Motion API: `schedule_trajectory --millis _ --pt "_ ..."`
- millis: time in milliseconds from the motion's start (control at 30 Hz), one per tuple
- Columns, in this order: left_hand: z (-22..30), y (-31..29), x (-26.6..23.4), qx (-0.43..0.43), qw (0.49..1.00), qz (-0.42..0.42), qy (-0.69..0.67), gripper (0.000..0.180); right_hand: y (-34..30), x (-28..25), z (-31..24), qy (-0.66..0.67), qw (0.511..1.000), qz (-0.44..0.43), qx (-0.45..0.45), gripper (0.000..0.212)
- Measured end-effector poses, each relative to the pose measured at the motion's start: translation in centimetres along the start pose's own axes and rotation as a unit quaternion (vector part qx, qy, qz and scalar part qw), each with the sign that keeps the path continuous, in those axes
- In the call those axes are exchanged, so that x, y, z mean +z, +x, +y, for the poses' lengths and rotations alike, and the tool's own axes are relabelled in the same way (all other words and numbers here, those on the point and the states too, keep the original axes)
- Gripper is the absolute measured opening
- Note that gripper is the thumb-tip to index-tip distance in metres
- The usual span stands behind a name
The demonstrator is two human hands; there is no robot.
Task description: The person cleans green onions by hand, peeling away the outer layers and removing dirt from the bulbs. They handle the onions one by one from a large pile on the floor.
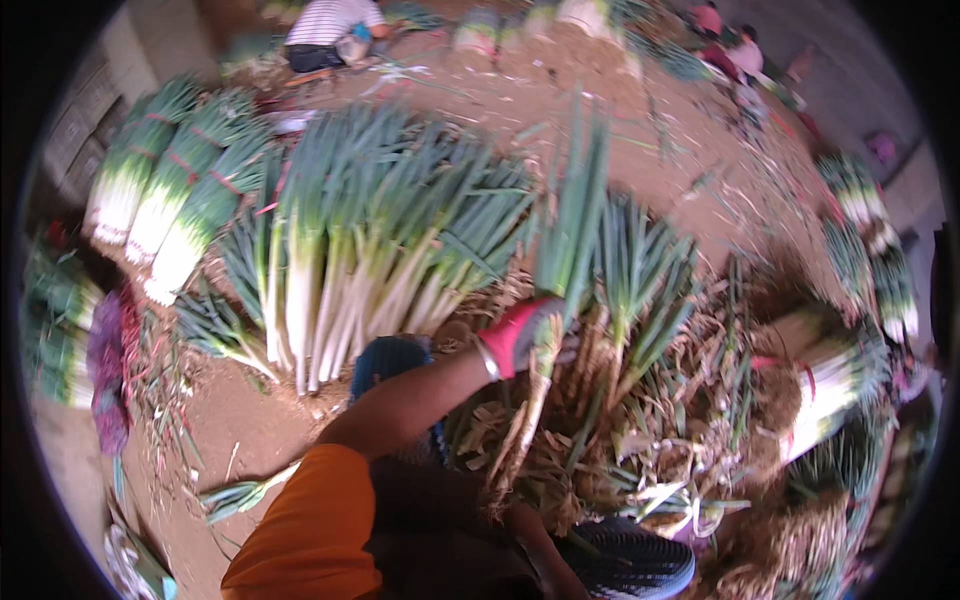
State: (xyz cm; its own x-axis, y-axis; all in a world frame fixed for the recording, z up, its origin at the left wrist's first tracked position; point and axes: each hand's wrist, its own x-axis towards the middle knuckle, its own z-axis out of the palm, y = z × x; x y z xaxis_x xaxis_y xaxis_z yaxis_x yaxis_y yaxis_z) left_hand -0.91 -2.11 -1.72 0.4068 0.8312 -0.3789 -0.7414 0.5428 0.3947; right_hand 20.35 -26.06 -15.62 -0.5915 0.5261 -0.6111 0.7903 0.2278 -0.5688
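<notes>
My left hand [523,335], in a red glove, is closed around a long green onion [530,415]. Its green leaves point away from me, and its pale shaft, wrapped in dry brown skin, slants down to a rooty end near my lap. My right forearm [545,555] comes in low in the picture; the hand lies in shadow by the root end, its fingers hidden. Right of my left hand lie more unpeeled green onions [618,330]. A fan of green onions with clean white shafts [330,270] is spread out to the left.
Dry peeled skins [660,430] heap up on the right. Tied green onion bundles [165,190] lie at the far left, and another tied bundle [825,390] at the right. One loose green onion [245,492] rests on the dirt floor. A person in a striped shirt [335,22] crouches at the back.
</notes>
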Motion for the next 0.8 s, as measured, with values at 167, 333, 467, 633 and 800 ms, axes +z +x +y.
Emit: schedule_trajectory --millis 167,333,467,633,800 --pt "-0.3 0.3 0.8 0.012 0.998 -0.006 0.063 0.034 0.6 -3.5 2.0 0.016 0.962 0.266 -0.059 0.023" --pt "-1.7 -0.2 0.3 0.021 0.987 0.071 0.141 0.035 1.5 -17.3 -6.5 0.289 0.831 0.471 -0.063 0.036" --pt "-3.1 0.9 -1.1 0.152 0.892 0.059 0.422 0.04 4.3 -19.4 -8.1 0.08 0.873 0.481 -0.03 0.042" --pt "-1.9 0.0 0.6 0.1 0.982 0.026 0.156 0.043 5.8 -18.7 -6.3 0.271 0.829 0.481 -0.092 0.037" --pt "-1.8 0.0 0.8 -0.029 0.998 0.002 0.059 0.031 4.8 -18.2 -6.7 0.384 0.808 0.431 -0.12 0.032"
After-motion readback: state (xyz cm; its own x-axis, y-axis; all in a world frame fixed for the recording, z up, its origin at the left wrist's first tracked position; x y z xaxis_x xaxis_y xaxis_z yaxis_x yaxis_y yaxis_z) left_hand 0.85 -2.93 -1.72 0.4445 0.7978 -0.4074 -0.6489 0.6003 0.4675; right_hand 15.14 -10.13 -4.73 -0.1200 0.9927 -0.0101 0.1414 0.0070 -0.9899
